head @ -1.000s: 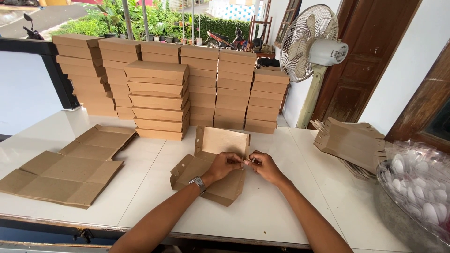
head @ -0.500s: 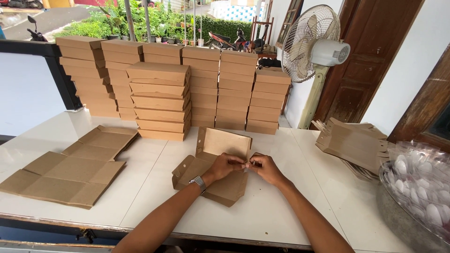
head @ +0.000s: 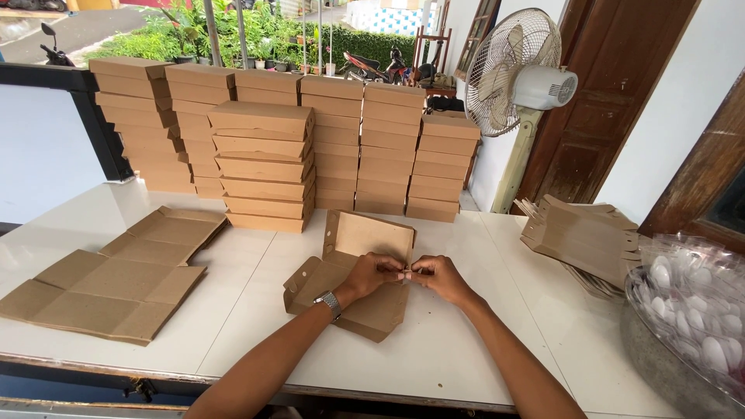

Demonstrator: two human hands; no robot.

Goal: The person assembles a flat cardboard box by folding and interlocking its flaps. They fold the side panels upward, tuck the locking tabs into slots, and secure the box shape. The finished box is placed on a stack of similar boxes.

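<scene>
- Head view shows my left hand (head: 374,273) and right hand (head: 437,277) meeting at the right edge of a half-folded cardboard box (head: 353,285) on the white table (head: 466,341).
- Both pinch that box corner, fingertips touching (the exact tab is hidden under my fingers).
- Plastic spoons in a bag (head: 691,299) are cut off at right.
- Since a second ago, hands and box have barely shifted; flat cardboard sheets (head: 109,271) lie unchanged.

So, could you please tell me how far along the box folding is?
Done: many folded brown cardboard boxes stacked behind. In hand: the left hand and right hand pinch one half-folded brown box at its corner. Left: flat cardboard blanks and another pile.
</scene>
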